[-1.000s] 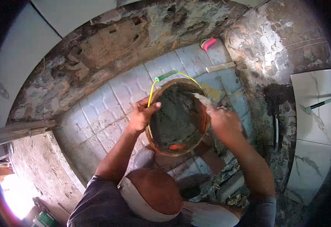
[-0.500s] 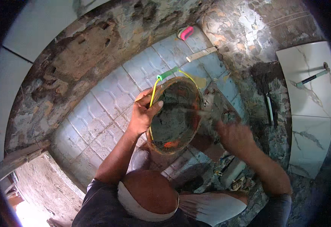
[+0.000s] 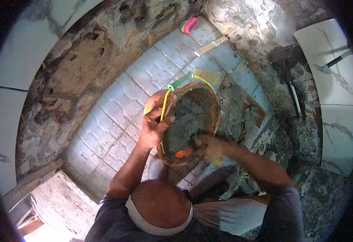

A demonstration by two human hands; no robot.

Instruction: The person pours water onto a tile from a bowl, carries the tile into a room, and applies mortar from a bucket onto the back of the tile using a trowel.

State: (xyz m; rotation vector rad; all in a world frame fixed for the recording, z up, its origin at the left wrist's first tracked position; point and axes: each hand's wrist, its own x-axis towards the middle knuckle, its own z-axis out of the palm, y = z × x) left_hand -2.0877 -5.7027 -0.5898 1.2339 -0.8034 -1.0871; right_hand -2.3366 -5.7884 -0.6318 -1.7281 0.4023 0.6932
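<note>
An orange bucket (image 3: 192, 121) full of grey mortar is tilted over the blue-grey patterned floor tiles (image 3: 116, 117). Its yellow wire handle with a green grip (image 3: 180, 82) hangs at the far side. My left hand (image 3: 154, 129) clamps the bucket's left rim. My right hand (image 3: 208, 146) is blurred at the near rim, down at the mortar; a yellowish bit shows just below it, and whether the fingers hold anything is unclear.
A tile smeared with mortar (image 3: 241, 117) lies right of the bucket. Farther off lie a pink brush (image 3: 189, 25), a flat pale tool (image 3: 210, 45) and a yellow scrap (image 3: 207, 75). White marble tiles (image 3: 337, 133) and a trowel (image 3: 337, 60) are at right, with a wooden plank (image 3: 31, 181) lower left.
My right hand left the bucket's far rim, swung out to the right, then came back to the near rim. The left hand kept its hold on the bucket.
</note>
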